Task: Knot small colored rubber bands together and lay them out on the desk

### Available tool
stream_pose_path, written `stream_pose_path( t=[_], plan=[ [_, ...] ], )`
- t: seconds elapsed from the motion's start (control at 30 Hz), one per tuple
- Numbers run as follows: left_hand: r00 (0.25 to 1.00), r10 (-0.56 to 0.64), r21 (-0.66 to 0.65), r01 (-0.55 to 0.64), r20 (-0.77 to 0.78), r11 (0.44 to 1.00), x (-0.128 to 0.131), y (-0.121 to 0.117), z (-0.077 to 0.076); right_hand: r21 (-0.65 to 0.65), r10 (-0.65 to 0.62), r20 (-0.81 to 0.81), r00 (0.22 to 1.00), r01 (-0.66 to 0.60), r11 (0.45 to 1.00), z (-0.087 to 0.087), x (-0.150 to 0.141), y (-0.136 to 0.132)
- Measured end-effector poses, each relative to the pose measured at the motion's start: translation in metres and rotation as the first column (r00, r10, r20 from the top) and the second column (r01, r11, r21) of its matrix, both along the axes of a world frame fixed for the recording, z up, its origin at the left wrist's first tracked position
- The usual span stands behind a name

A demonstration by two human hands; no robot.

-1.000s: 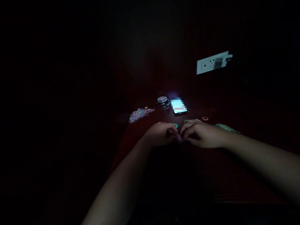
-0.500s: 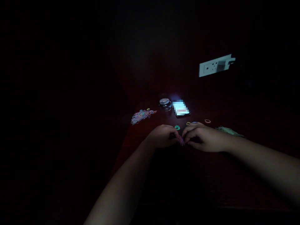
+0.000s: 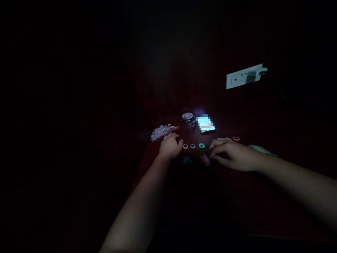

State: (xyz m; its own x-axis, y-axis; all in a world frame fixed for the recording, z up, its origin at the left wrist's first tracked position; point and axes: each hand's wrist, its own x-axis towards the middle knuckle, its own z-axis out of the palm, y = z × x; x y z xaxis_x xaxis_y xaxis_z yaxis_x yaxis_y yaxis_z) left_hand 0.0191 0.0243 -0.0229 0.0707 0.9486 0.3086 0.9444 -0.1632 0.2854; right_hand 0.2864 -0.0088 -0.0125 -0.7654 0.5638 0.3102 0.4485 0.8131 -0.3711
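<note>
The scene is very dark. My left hand (image 3: 170, 145) lies on the dark red table (image 3: 231, 196) at the near edge of a heap of small coloured rubber bands (image 3: 161, 131), fingers curled, and what they touch is hidden. My right hand (image 3: 230, 154) rests to the right with its fingertips pinched at a small pink bundle of bands (image 3: 205, 160). A bluish bundle (image 3: 187, 160) lies loose between the hands. Three small rings (image 3: 193, 146), pink, blue and green, sit in a row beyond them.
A lit phone (image 3: 206, 124) and a small round clear jar (image 3: 188, 118) lie behind the rings. An orange ring (image 3: 236, 138) and a pale green woven strip (image 3: 260, 149) are by my right wrist. A white wall socket with a plug (image 3: 246, 76) is at upper right.
My left hand has let go of the pink bundle and moved left to the heap of bands. My right hand stays at the bundle. The row of rings is now uncovered.
</note>
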Motion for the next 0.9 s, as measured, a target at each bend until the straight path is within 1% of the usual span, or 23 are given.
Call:
stream_pose_path(
  t=[0.07, 0.1, 0.13, 0.2, 0.3, 0.53, 0.73, 0.9],
  plan=[
    [0.987, 0.160, -0.096, -0.162, -0.026, 0.982, -0.010, 0.007, -0.005, 0.003, -0.007, -0.007, 1.000, 0.007, 1.000, -0.001, 0.000, 0.001],
    [0.977, 0.211, -0.144, -0.214, -0.041, 0.966, -0.015, 0.010, -0.008, 0.006, -0.010, -0.014, 1.000, 0.010, 1.000, -0.002, 0.000, 0.001],
    [0.968, 0.245, -0.179, -0.251, -0.056, 0.951, -0.018, 0.013, -0.010, 0.010, -0.013, -0.021, 1.000, 0.013, 1.000, -0.002, 0.000, 0.001],
    [0.958, 0.276, -0.215, -0.287, -0.082, 0.933, -0.024, 0.019, -0.015, 0.017, -0.012, -0.030, 0.999, 0.012, 1.000, -0.003, 0.000, 0.002],
    [0.948, 0.307, -0.216, -0.319, -0.084, 0.923, -0.028, 0.027, -0.018, 0.026, -0.012, -0.043, 0.999, 0.013, 1.000, -0.003, -0.001, 0.001],
    [0.927, 0.373, -0.212, -0.374, -0.047, 0.903, -0.035, 0.038, -0.020, 0.029, -0.004, -0.085, 0.996, 0.007, 1.000, -0.002, -0.003, 0.000],
    [0.929, 0.369, -0.199, -0.369, -0.038, 0.908, -0.036, 0.039, -0.020, 0.048, -0.013, -0.101, 0.995, 0.018, 0.999, -0.003, -0.003, 0.001],
    [0.927, 0.374, -0.159, -0.372, -0.017, 0.914, -0.034, 0.037, -0.020, 0.059, -0.007, -0.115, 0.993, 0.014, 0.998, -0.001, -0.002, 0.001]
  ],
)
